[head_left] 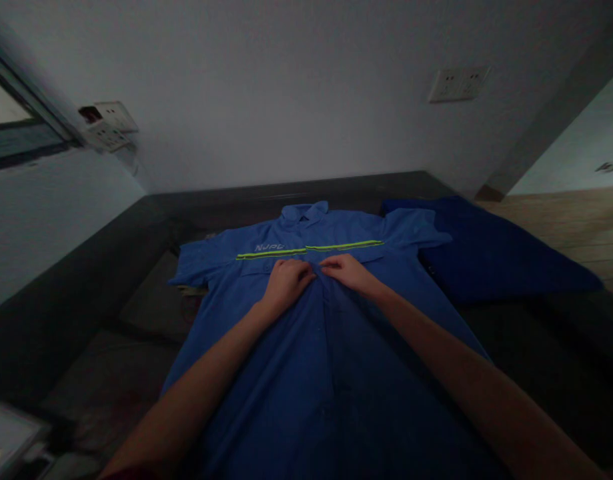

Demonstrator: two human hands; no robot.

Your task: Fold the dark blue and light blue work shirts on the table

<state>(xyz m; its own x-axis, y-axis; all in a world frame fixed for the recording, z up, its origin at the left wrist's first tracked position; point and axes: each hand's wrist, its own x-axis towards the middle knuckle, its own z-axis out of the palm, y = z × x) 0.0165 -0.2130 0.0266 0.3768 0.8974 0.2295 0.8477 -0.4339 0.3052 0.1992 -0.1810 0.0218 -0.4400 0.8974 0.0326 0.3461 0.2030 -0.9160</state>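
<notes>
A blue short-sleeved work shirt (281, 347) lies spread out with its collar at the far end. Across its chest run yellow-green stripes, with pale lettering above the left one. At the front opening, just below the stripes, my left hand (289, 277) pinches one edge of the shirt. Close beside it, my right hand (347, 272) has thumb and forefinger together on the other edge. The two fingertips are nearly touching. Whether a button sits between them is too small and dark to tell.
Dark blue folded cloth (501, 257) lies at the right, partly beside the sleeve. Behind is a pale wall with a socket plate (459, 84) and more sockets (111, 127) at the left. A dark raised border (61, 267) runs along the left. A whitish object (11, 440) shows at the lower left.
</notes>
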